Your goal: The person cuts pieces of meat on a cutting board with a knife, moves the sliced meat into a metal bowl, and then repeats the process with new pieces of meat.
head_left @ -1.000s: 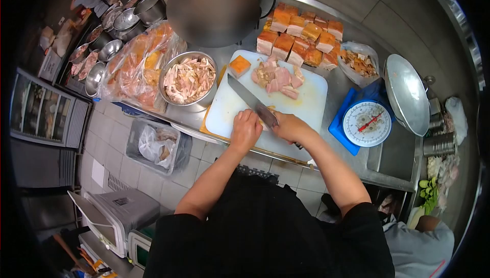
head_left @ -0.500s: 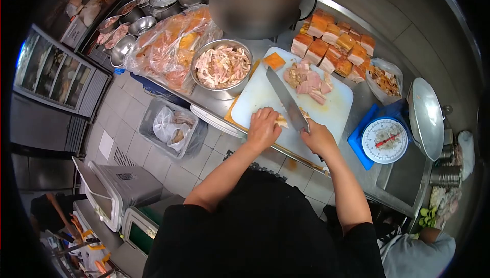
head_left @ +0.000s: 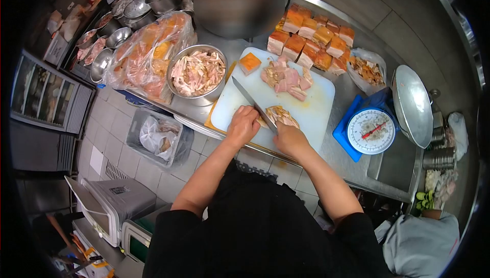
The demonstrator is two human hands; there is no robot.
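Note:
My right hand (head_left: 291, 139) is wrapped round the handle of a long kitchen knife (head_left: 250, 97), whose blade points up and left across the white cutting board (head_left: 320, 117). Just left of the blade, my left hand (head_left: 243, 126) has its fingers curled down on a piece of meat (head_left: 262, 122), mostly hidden under them. Thin meat slices (head_left: 284, 117) lie against the blade's right side. Farther up the board are a heap of pale sliced meat (head_left: 287, 80) and a block of pork with orange skin (head_left: 249, 64).
A steel bowl of meat strips (head_left: 198, 71) stands left of the board, beside a plastic bag of meat (head_left: 148, 56). Pork blocks (head_left: 311, 43) are stacked behind. A blue scale (head_left: 371, 131) sits to the right. A grey bin (head_left: 155, 137) is below; another person (head_left: 421, 245) is at lower right.
The view has shifted, so the table appears farther left. My knife hand and the blade have come closer to my left hand, and more slices show right of the blade.

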